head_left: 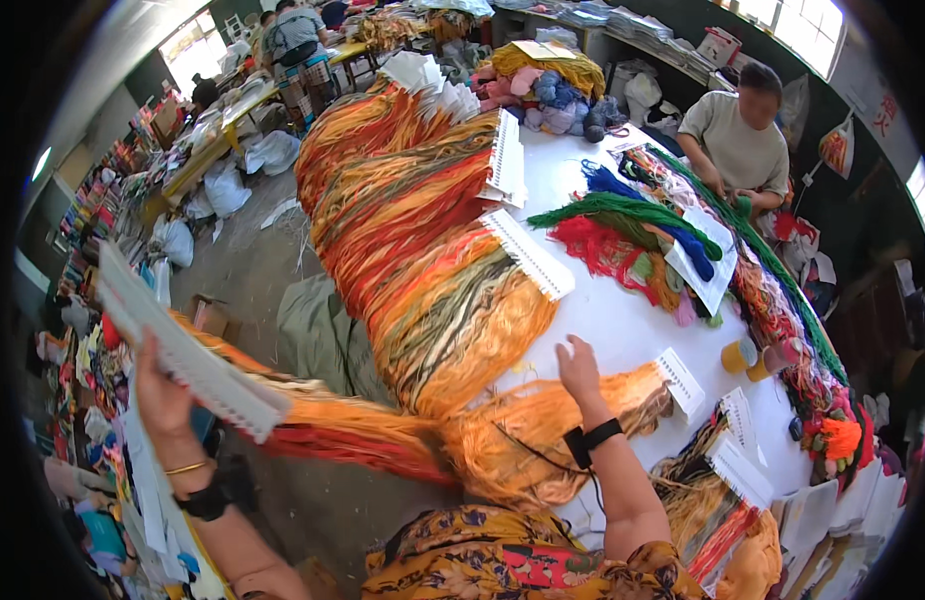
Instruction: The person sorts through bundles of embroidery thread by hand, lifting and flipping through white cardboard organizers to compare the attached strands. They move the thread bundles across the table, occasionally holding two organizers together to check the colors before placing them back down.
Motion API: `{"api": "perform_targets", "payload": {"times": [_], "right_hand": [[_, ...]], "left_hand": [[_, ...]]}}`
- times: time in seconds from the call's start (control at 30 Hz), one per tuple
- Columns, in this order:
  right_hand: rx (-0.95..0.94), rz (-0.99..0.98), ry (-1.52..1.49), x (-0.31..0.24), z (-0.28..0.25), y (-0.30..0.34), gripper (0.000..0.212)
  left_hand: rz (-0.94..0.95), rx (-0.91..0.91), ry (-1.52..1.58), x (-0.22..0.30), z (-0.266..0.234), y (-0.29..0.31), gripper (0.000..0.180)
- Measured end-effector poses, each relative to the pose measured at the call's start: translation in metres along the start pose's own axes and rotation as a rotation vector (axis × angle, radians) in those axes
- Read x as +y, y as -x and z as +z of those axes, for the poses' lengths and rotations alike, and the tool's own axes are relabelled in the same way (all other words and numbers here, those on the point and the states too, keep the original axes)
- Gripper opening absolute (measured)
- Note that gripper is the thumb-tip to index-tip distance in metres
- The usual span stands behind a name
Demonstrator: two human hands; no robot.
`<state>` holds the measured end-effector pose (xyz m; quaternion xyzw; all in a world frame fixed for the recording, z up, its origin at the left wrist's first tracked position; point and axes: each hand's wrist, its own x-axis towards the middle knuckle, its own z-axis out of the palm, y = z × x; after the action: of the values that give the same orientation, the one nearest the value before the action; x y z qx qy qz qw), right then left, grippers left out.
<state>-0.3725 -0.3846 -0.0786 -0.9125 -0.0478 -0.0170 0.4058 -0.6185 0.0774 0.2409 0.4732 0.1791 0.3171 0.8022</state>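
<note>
My left hand (pixel 163 395) is raised out to the left and grips a long white card strip (pixel 183 345) with orange and red yarn strands (pixel 363 435) hanging from it toward the table. My right hand (pixel 580 368) lies flat, fingers apart, on the white table (pixel 623 320), pressing the top of an orange yarn bundle (pixel 573 420) that ends in a small white card (pixel 680 380). A black band sits on each wrist.
Big heaps of orange, red and yellow yarn sample cards (pixel 423 230) cover the table's left side. Green, blue and red yarn (pixel 633 225) lies at the middle right, with tape rolls (pixel 748 358). A person (pixel 738 130) works across the table. Sacks lie on the floor (pixel 243 250).
</note>
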Motion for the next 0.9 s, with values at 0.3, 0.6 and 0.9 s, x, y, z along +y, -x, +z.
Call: {"api": "perform_targets", "payload": {"times": [0.3, 0.6, 0.9], "right_hand": [[0.058, 0.386, 0.589, 0.074, 0.059, -0.069, 0.06], [0.075, 0.42, 0.671, 0.065, 0.06, -0.081, 0.061], [0.045, 0.417, 0.7, 0.07, 0.059, -0.091, 0.063]], "left_hand": [[0.005, -0.154, -0.535, 0.094, 0.128, -0.235, 0.036], [-0.084, -0.712, -0.553, -0.213, 0.325, -0.497, 0.043], [-0.432, -0.356, -0.247, -0.516, 0.383, -0.532, 0.029]]}}
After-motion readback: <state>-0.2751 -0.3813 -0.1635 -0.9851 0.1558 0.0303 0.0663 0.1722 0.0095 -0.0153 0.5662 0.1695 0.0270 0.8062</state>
